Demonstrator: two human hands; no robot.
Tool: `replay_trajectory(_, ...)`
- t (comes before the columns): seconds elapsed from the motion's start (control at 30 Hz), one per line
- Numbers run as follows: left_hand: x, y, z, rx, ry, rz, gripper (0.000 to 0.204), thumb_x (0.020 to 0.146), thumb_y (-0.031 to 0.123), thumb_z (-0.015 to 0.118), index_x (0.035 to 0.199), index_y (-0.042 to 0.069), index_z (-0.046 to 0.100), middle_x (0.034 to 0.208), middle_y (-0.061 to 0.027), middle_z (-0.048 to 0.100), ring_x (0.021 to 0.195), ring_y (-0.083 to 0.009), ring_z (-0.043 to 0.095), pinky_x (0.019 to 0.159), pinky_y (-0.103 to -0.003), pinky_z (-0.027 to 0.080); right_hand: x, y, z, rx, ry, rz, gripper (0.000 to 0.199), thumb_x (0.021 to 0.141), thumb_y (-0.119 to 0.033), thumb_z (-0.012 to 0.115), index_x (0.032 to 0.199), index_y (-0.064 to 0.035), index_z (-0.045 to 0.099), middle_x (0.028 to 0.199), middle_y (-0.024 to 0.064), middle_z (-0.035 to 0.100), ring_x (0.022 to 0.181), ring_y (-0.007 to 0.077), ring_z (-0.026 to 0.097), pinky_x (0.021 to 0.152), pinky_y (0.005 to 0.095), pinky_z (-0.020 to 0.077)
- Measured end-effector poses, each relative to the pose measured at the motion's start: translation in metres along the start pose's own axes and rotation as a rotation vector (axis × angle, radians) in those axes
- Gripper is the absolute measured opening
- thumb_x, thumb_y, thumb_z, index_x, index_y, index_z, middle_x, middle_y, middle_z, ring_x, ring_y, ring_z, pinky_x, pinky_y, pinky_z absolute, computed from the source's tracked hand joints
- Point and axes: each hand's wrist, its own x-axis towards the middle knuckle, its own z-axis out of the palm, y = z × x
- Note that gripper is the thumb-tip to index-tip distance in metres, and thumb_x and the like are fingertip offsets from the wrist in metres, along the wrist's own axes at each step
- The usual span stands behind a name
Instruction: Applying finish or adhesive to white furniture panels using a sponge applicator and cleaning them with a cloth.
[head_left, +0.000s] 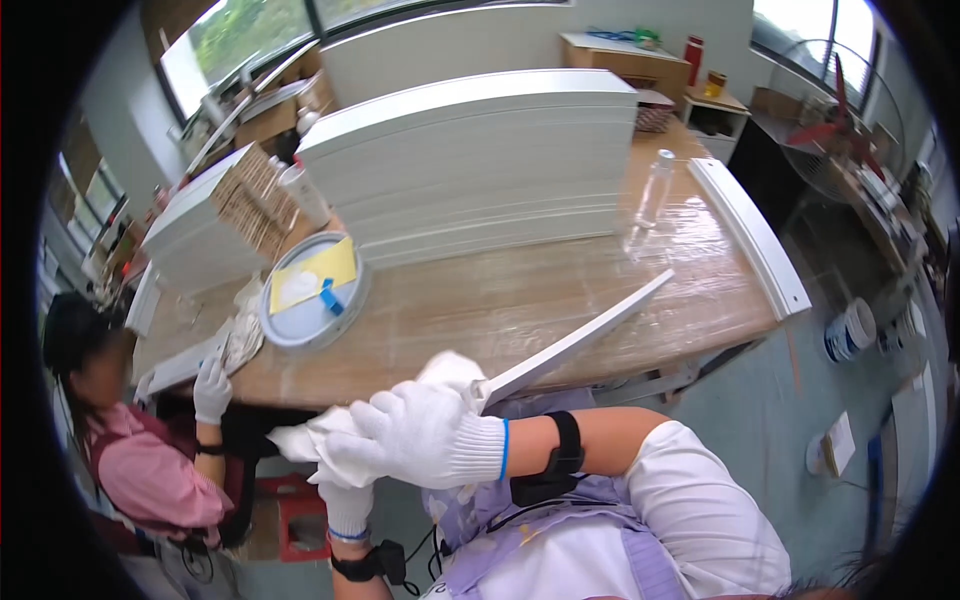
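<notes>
My right hand (415, 435), in a white knit glove with a blue-edged cuff, is closed over a crumpled white cloth (308, 436) in front of my body. Behind and below it is my left hand (348, 506), also gloved; its fingers are hidden by the cloth and the right hand. More white cloth bunches up above the right knuckles. From beside it a narrow white strip (585, 335) slants up to the right, its far end over the table. Whether the cloth wraps the strip's near end cannot be made out.
On the film-covered wooden table (470, 290) stand a tall stack of white panels (490, 170), a round tub (312, 320) with a yellow cloth on its lid, a clear bottle (655, 190) and a white panel (750, 235). A co-worker (150, 440) sits at left. Buckets (850, 330) stand right.
</notes>
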Motion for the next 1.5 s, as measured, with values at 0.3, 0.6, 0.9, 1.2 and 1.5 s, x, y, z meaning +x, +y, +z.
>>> replay_trajectory(0.3, -0.012, -0.054, 0.009, -0.527, -0.102, -0.244, 0.032, 0.078, -0.010, 0.067, 0.109, -0.002, 0.063, 0.098, -0.0091, 0.067, 0.086, -0.0157, 0.064, 0.077, -0.029, 0.055, -0.203, 0.171, -0.039, -0.195, 0.349, 0.426, 0.045, 0.076, -0.029, 0.069, 0.121, -0.0221, 0.065, 0.074, 0.0040, 0.065, 0.071, 0.0255, 0.067, 0.064, 0.0414, 0.0495)
replay_trajectory(0.6, -0.017, -0.037, 0.009, -0.631, -0.076, -0.322, 0.043, 0.088, 0.005, 0.064, 0.128, -0.006, 0.053, 0.117, -0.0120, 0.064, 0.106, -0.0206, 0.062, 0.094, -0.035, 0.050, -0.298, 0.236, -0.062, -0.217, 0.615, 1.051, 0.038, 0.088, -0.016, 0.064, 0.124, -0.0087, 0.063, 0.112, 0.0199, 0.067, 0.103, 0.0362, 0.065, 0.094, 0.0454, 0.0491)
replay_trajectory(0.9, -0.012, -0.023, 0.014, -1.046, -0.060, -0.472, 0.040, 0.095, 0.005, 0.054, 0.134, -0.002, 0.047, 0.127, -0.0144, 0.059, 0.115, -0.0247, 0.062, 0.098, -0.037, 0.051, -0.254, 0.183, 0.001, -0.301, 0.273, 0.707, 0.043, 0.082, -0.024, 0.072, 0.121, -0.0065, 0.065, 0.130, 0.0206, 0.058, 0.128, 0.0432, 0.048, 0.106, 0.0514, 0.0397)
replay_trajectory(1.2, 0.011, -0.054, 0.030, -1.397, -0.088, -0.541, 0.044, 0.102, 0.032, 0.051, 0.136, 0.004, 0.050, 0.127, -0.0129, 0.063, 0.112, -0.0277, 0.065, 0.088, -0.041, 0.058, -0.170, 0.131, 0.038, -0.037, 0.199, 0.457, 0.025, 0.083, -0.023, 0.069, 0.103, -0.0080, 0.069, 0.099, 0.0100, 0.069, 0.098, 0.0314, 0.064, 0.099, 0.0472, 0.0452)
replay_trajectory(1.5, 0.046, -0.107, 0.065, -1.630, -0.167, -0.589, 0.055, 0.101, 0.047, 0.050, 0.139, 0.007, 0.050, 0.133, -0.0075, 0.060, 0.120, -0.0231, 0.059, 0.100, -0.039, 0.050, 0.032, 0.118, 0.066, 0.393, -0.183, 0.582, 0.039, 0.091, -0.040, 0.058, 0.120, -0.0158, 0.065, 0.115, 0.0154, 0.066, 0.106, 0.0369, 0.064, 0.089, 0.0474, 0.0515)
